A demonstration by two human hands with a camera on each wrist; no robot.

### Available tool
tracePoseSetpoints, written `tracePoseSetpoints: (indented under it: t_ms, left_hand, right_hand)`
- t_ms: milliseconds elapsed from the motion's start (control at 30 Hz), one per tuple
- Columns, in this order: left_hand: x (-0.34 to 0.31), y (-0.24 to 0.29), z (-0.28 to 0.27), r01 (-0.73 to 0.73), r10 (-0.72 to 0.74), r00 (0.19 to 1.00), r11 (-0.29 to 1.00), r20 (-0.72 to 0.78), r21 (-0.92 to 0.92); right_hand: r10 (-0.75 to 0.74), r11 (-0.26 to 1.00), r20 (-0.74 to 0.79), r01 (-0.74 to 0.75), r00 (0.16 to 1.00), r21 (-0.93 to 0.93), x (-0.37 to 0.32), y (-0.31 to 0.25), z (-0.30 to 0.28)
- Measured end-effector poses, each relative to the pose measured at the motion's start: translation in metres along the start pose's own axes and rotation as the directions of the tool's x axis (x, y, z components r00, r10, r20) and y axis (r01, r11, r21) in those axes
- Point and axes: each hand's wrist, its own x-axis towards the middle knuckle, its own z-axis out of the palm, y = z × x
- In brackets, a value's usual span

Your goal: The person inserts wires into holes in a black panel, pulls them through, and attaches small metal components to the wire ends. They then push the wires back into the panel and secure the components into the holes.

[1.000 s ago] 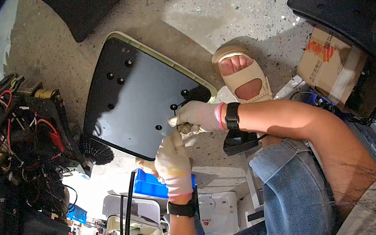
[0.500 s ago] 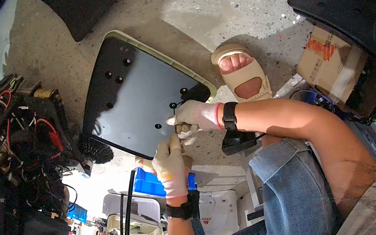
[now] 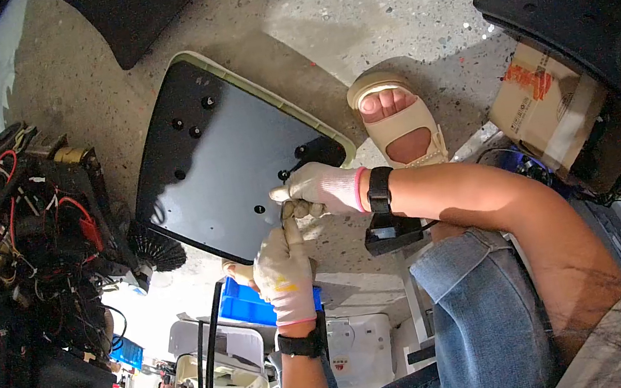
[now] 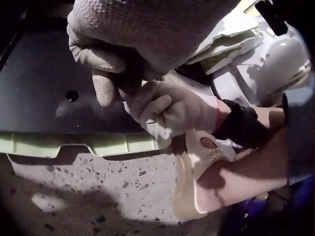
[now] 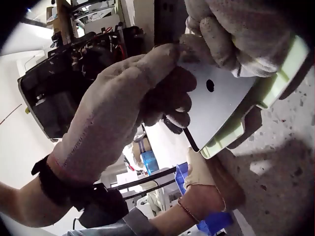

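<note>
A dark, flat panel with several round holes and a pale green rim lies on the floor. Over its near right corner my gloved right hand has its fingers curled. My gloved left hand comes up from below, its fingertips meeting the right hand's. In the right wrist view the left hand has bent fingers, with the index finger reaching toward the right hand. Whatever lies between the fingertips is hidden, so I cannot tell what they hold. A round hole shows beside the hands in the left wrist view.
At left stands a machine with bare wiring. A sandalled foot is right of the panel, and a cardboard box sits farther right. Below the panel are a blue bin and a black metal frame.
The left hand draws slightly down from the right hand, then comes back up to its fingertips. The right hand shifts a little left. The panel stays in place.
</note>
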Motion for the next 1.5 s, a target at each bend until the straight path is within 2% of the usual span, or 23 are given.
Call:
tracePoseSetpoints:
  t_ms: [67, 133, 167, 233, 367, 433, 467, 500, 533, 567, 600, 633, 767, 833, 867, 933, 967, 1033, 1167, 1233, 1267, 1333, 1500]
  left_hand:
    - [0.003, -0.003, 0.002, -0.068, 0.069, 0.998, 0.994, -0.006, 0.082]
    - [0.008, -0.003, 0.005, -0.246, 0.274, 0.921, 0.961, -0.277, 0.129]
    - [0.009, -0.002, 0.001, -0.246, 0.273, 0.922, 0.961, -0.276, 0.129]
    - [0.012, 0.002, -0.010, -0.445, 0.477, 0.878, 0.842, -0.034, 0.305]
    - [0.019, -0.005, -0.011, -0.491, 0.491, 0.867, 0.816, 0.082, 0.304]
    - [0.022, -0.011, -0.007, -0.474, 0.475, 0.879, 0.869, 0.024, 0.146]
    - [0.023, -0.012, -0.004, -0.474, 0.476, 0.879, 0.868, 0.025, 0.147]
    - [0.024, -0.011, -0.002, -0.209, 0.212, 0.977, 0.971, 0.015, -0.114]
    - [0.025, -0.010, -0.001, 0.085, -0.062, 0.995, 0.929, 0.075, -0.360]
    - [0.025, -0.007, -0.003, 0.085, -0.062, 0.995, 0.929, 0.074, -0.359]
    - [0.024, -0.004, -0.005, 0.255, -0.162, 0.965, 0.757, 0.206, -0.601]
    - [0.024, -0.002, -0.007, 0.415, -0.210, 0.910, 0.499, 0.358, -0.761]
    - [0.013, -0.015, 0.006, 0.388, -0.200, 0.922, 0.480, 0.332, -0.787]
    - [0.010, -0.013, 0.011, 0.074, -0.118, 0.992, 0.825, -0.043, -0.560]
    - [0.009, -0.012, 0.008, 0.074, -0.119, 0.992, 0.826, -0.044, -0.559]
    - [0.006, -0.006, -0.004, -0.188, 0.172, 0.979, 0.970, -0.113, -0.153]
    - [0.006, -0.001, -0.009, -0.188, 0.171, 0.979, 0.970, -0.113, -0.154]
    - [0.009, 0.007, -0.016, -0.344, 0.343, 0.936, 0.939, -0.073, 0.002]
    - [0.015, 0.001, -0.012, -0.341, 0.342, 0.940, 0.937, -0.001, 0.072]
    - [0.017, -0.001, -0.010, -0.019, 0.027, 0.999, 0.970, 0.033, -0.241]
    - [0.017, 0.001, -0.010, -0.019, 0.028, 0.999, 0.970, 0.033, -0.241]
    - [0.016, 0.007, -0.008, 0.217, -0.176, 0.976, 0.813, 0.127, -0.541]
    - [0.008, 0.002, -0.004, 0.183, -0.138, 0.983, 0.824, 0.123, -0.536]
  right_hand:
    - [-0.014, 1.000, -0.014, 0.014, 1.000, 0.002, -0.001, -0.001, 0.000]
    - [0.008, 1.000, -0.043, -0.009, 0.999, -0.019, 0.002, -0.001, 0.002]
    - [0.009, 1.000, -0.043, -0.010, 0.999, -0.018, 0.002, 0.001, 0.001]
    - [-0.124, 0.979, -0.018, 0.120, 0.992, -0.164, 0.002, 0.004, 0.000]
    - [-0.020, 0.987, -0.099, 0.004, 0.995, -0.159, 0.008, 0.006, 0.001]
    - [-0.197, 0.929, -0.099, 0.153, 0.976, -0.338, 0.013, 0.010, 0.000]
    - [-0.197, 0.929, -0.099, 0.153, 0.975, -0.337, 0.015, 0.013, -0.002]
    - [-0.163, 0.961, -0.070, 0.143, 0.984, -0.235, 0.014, 0.012, -0.003]
    - [-0.134, 0.983, -0.037, 0.128, 0.990, -0.132, 0.012, 0.010, -0.005]
    - [-0.134, 0.983, -0.036, 0.128, 0.990, -0.132, 0.011, 0.009, -0.006]
    - [-0.081, 0.996, -0.014, 0.080, 0.997, -0.044, 0.005, 0.005, -0.006]
    - [-0.029, 0.999, 0.012, 0.029, 0.999, 0.044, 0.002, 0.003, -0.007]
    - [-0.119, 0.976, 0.129, 0.092, 0.984, 0.199, 0.000, 0.012, -0.011]
    - [-0.059, 0.998, 0.031, 0.058, 0.998, 0.030, -0.003, 0.007, -0.008]
    - [-0.059, 0.998, 0.033, 0.058, 0.998, 0.029, -0.001, 0.006, -0.007]
    - [-0.023, 0.994, -0.017, 0.021, 1.000, -0.107, 0.005, 0.004, -0.005]
    - [-0.022, 0.994, -0.017, 0.021, 1.000, -0.107, 0.012, 0.008, -0.004]
    - [-0.135, 0.962, -0.052, 0.118, 0.989, -0.247, 0.022, 0.014, -0.002]
    - [-0.075, 0.961, -0.120, 0.040, 0.990, -0.273, 0.023, 0.016, -0.003]
    - [-0.102, 0.958, -0.079, 0.077, 0.992, -0.277, 0.016, 0.014, -0.004]
    - [-0.102, 0.958, -0.080, 0.076, 0.992, -0.276, 0.012, 0.014, -0.005]
    - [-0.112, 0.994, -0.003, 0.112, 0.994, 0.009, 0.004, 0.016, -0.005]
    - [-0.051, 0.994, 0.060, 0.044, 0.997, 0.101, 0.015, 0.025, -0.008]
